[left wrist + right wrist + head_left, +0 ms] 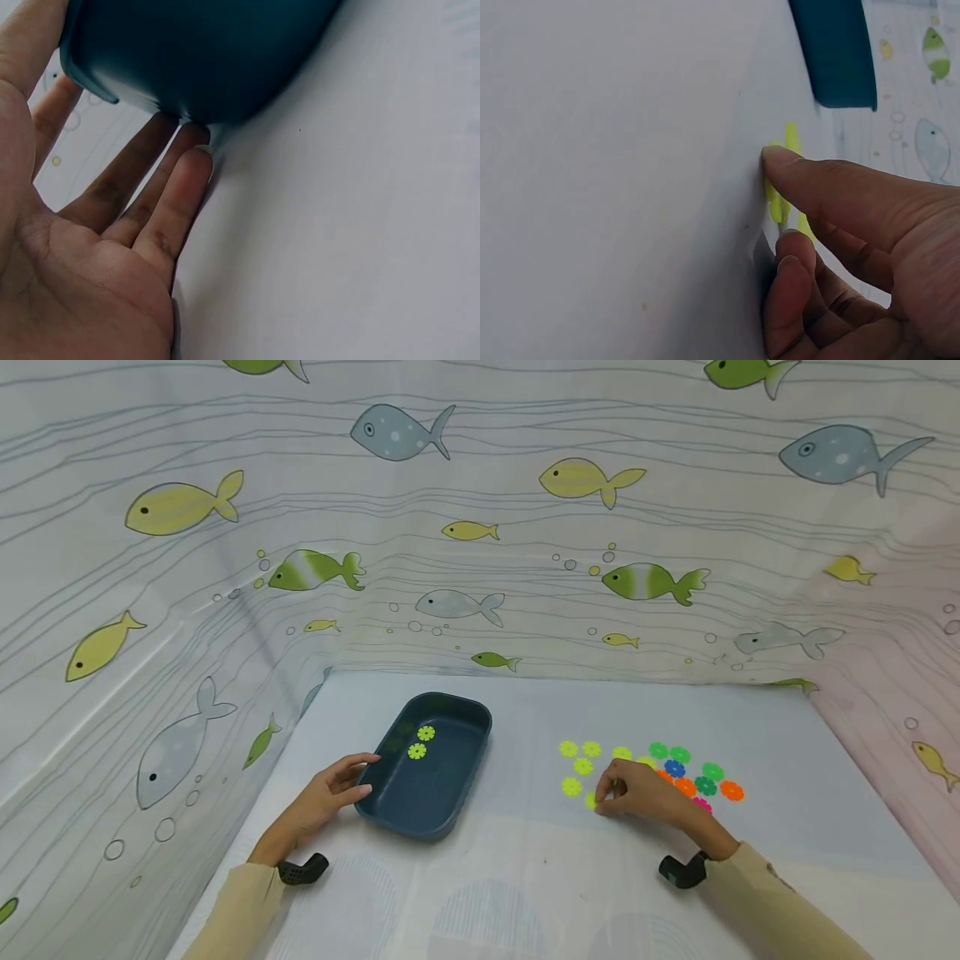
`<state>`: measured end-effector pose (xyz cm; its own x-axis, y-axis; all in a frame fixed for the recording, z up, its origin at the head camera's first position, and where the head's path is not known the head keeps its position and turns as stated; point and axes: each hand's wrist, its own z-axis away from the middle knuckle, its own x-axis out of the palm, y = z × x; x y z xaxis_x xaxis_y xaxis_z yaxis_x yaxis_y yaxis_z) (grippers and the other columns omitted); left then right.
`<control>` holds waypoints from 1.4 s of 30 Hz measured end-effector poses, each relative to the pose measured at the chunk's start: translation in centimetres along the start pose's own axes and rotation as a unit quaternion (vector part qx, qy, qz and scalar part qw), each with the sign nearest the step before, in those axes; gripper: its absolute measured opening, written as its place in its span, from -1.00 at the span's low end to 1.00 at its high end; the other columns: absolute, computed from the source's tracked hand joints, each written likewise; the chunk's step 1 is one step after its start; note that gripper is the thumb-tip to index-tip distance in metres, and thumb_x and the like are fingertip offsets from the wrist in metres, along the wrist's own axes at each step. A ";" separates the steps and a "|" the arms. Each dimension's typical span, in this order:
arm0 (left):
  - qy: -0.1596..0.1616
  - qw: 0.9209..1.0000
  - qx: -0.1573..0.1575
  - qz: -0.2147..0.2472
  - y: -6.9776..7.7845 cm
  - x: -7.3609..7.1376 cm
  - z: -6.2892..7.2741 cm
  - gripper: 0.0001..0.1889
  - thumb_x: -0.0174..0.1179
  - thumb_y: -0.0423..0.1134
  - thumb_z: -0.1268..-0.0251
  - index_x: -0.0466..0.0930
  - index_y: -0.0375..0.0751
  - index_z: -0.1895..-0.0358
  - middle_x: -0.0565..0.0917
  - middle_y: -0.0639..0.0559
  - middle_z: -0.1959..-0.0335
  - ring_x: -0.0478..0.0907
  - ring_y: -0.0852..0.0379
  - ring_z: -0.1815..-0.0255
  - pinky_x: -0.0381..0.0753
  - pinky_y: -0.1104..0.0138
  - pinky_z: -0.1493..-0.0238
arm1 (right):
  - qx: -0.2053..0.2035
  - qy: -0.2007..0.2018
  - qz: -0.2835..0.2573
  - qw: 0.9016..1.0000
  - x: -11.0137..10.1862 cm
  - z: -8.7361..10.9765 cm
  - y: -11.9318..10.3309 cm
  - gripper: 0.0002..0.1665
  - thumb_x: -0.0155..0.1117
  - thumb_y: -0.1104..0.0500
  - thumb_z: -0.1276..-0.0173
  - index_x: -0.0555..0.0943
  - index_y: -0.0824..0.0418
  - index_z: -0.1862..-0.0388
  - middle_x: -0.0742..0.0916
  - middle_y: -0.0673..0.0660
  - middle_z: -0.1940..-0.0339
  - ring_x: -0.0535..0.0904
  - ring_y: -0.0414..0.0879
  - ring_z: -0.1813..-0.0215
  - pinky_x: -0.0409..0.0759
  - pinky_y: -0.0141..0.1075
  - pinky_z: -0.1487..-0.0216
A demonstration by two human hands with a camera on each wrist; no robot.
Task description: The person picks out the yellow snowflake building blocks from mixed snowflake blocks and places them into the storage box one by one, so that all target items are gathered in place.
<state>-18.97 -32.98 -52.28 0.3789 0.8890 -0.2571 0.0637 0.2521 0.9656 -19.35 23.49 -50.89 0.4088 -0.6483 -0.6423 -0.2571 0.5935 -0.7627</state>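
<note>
A dark blue rectangular tub [465, 777] stands on the table with two yellow notched discs [417, 751] against its inner wall. My left hand [330, 789] is at its left side; its fingers [176, 195] extend against the tub's outer wall, touching it near the rim. On the right, my right hand [645, 793] is low over the table, thumb and fingers bent around a yellow notched disc [771, 184] at the tabletop. The thumb lies on the disc's edge; the index fingertip is partly hidden behind it.
More yellow discs [572, 787] lie left of and beyond my right hand. Green discs [712, 772], orange discs [732, 791], a blue disc [675, 768] and a pink one, partly covered by the hand, lie close by. A fish-patterned curtain [465, 560] encloses the table.
</note>
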 end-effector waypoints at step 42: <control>0.010 1.000 -0.006 -0.005 0.3 0.1 0.1 -0.43 0.23 -0.27 -0.52 0.34 -0.09 -0.52 0.24 -0.27 -0.55 0.37 0.29 -0.39 0.48 0.45 -0.19 | 0.008 0.041 -0.029 0.999 -1.7 0.3 -0.5 -0.78 0.50 -0.13 -0.33 0.78 -0.11 0.12 0.78 -0.08 0.24 0.65 -0.06 0.21 0.62 -0.29 0.21</control>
<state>-18.80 -32.90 -51.98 0.3592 0.8940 -0.2678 0.0564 0.2656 0.9624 -19.68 24.46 -49.38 0.3488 -0.7188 -0.6013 -0.2200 0.5609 -0.7981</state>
